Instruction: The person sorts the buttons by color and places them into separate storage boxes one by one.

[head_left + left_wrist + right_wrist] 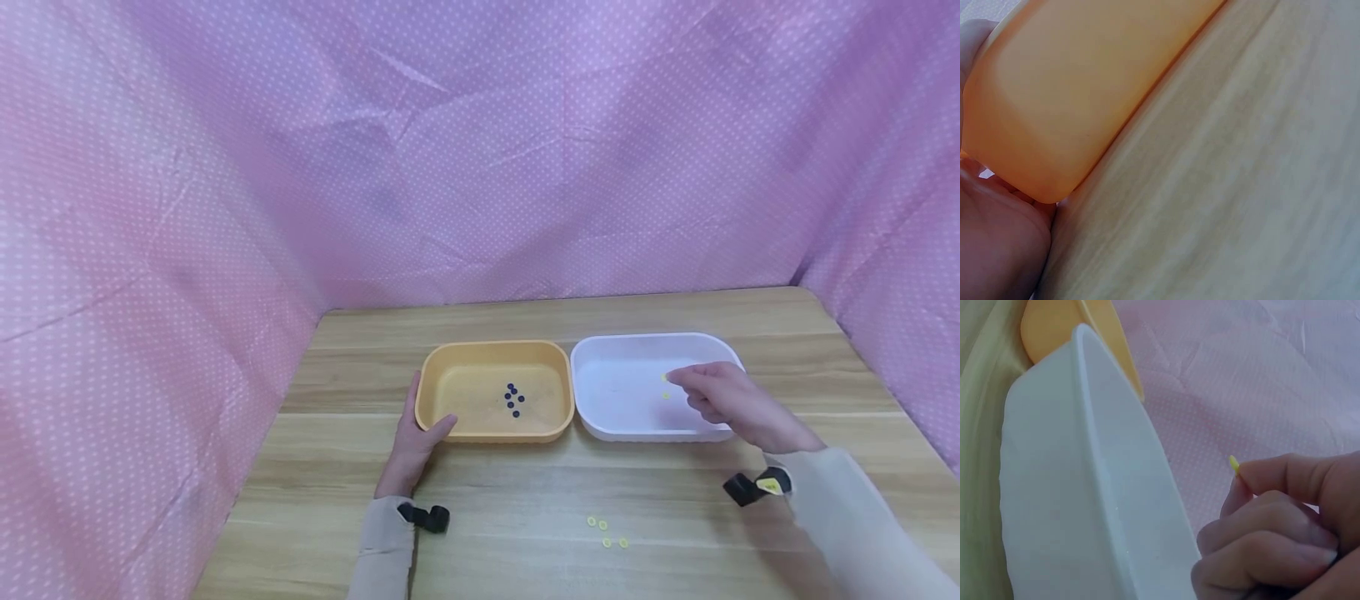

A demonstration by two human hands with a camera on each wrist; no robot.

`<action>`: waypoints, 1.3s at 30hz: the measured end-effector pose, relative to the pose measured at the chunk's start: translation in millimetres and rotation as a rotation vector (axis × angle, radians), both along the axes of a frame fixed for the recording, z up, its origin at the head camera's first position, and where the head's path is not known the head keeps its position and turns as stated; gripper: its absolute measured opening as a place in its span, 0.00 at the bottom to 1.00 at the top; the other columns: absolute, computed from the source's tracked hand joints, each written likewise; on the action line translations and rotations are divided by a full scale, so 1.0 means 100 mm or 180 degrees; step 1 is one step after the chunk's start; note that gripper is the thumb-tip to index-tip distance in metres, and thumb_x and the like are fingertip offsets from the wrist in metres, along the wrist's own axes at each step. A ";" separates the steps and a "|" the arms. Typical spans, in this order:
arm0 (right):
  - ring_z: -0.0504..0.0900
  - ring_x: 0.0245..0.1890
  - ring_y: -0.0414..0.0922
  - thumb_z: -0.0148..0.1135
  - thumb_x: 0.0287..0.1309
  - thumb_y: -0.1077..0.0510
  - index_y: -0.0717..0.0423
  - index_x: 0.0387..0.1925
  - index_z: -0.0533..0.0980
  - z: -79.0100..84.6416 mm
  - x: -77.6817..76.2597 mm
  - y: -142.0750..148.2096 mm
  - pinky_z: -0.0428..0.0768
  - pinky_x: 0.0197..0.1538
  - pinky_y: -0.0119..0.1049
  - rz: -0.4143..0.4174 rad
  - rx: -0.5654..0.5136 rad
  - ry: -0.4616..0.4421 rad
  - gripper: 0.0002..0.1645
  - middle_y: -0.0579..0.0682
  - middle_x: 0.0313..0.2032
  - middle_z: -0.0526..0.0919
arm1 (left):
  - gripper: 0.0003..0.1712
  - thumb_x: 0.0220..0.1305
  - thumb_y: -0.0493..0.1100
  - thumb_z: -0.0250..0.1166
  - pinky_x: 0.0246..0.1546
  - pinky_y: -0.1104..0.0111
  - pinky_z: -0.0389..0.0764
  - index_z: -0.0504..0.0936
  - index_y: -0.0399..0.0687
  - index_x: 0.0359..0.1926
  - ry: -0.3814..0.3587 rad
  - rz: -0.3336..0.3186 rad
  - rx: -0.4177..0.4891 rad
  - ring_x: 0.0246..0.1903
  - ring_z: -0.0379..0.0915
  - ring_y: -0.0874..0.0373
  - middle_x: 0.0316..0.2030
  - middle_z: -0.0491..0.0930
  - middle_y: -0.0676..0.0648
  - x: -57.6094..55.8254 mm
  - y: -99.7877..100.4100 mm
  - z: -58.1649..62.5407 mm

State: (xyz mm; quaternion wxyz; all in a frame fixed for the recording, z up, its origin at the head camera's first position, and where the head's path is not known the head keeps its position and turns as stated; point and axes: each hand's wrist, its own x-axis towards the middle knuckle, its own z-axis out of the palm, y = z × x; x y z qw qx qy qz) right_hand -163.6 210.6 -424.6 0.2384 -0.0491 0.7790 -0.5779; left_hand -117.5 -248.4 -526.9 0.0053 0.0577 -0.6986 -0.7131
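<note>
My left hand (pixel 411 437) grips the near left corner of an orange plastic tray (pixel 457 435), its thumb over the near rim and the other fingers along the left side. Several small dark round pieces (pixel 511 405) lie inside that tray. Over the white tray (pixel 630 435), my right hand (pixel 723 398) pinches a small yellow ring (pixel 1234 464) between thumb and index finger, the other fingers curled in. A second yellow ring (pixel 666 396) shows in the white tray below the hand. In the left wrist view the palm lies against the orange tray's corner.
Several small yellow rings (pixel 607 542) lie on the wooden table (pixel 510 533) in front of the trays. Both trays stand side by side, their ends almost touching. A pink dotted cloth (pixel 525 167) hangs behind the table and along both sides.
</note>
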 end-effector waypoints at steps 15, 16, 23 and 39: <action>0.54 0.14 0.38 0.57 0.65 0.52 0.66 0.30 0.77 -0.21 -0.22 0.07 0.58 0.18 0.30 0.0047 0.0702 0.0071 0.19 0.41 0.12 0.56 | 0.57 0.59 0.33 0.69 0.70 0.64 0.48 0.43 0.63 0.77 -0.0114 -0.0039 0.0048 0.71 0.46 0.59 0.75 0.46 0.55 0.01 0.00 0.09; 0.55 0.14 0.38 0.57 0.65 0.53 0.68 0.34 0.79 -0.22 -0.23 0.07 0.58 0.18 0.31 0.0066 0.0819 0.0094 0.19 0.41 0.12 0.56 | 0.57 0.59 0.34 0.69 0.71 0.64 0.48 0.43 0.64 0.77 -0.0105 -0.0032 0.0053 0.71 0.46 0.59 0.75 0.47 0.56 0.01 0.00 0.07; 0.57 0.13 0.37 0.59 0.60 0.57 0.53 0.14 0.69 -0.29 -0.29 0.04 0.60 0.18 0.29 0.0289 0.1294 0.0230 0.19 0.40 0.12 0.58 | 0.56 0.58 0.36 0.71 0.71 0.63 0.48 0.45 0.66 0.77 0.0000 0.0009 0.0045 0.70 0.48 0.60 0.74 0.49 0.58 -0.01 0.00 -0.02; 0.56 0.15 0.38 0.54 0.52 0.64 0.45 0.09 0.58 -0.47 -0.29 0.02 0.60 0.22 0.31 0.0688 0.1795 0.0578 0.23 0.39 0.12 0.55 | 0.57 0.56 0.39 0.73 0.70 0.64 0.50 0.46 0.66 0.77 -0.0001 0.0020 0.0010 0.70 0.49 0.60 0.73 0.49 0.58 -0.01 0.00 -0.02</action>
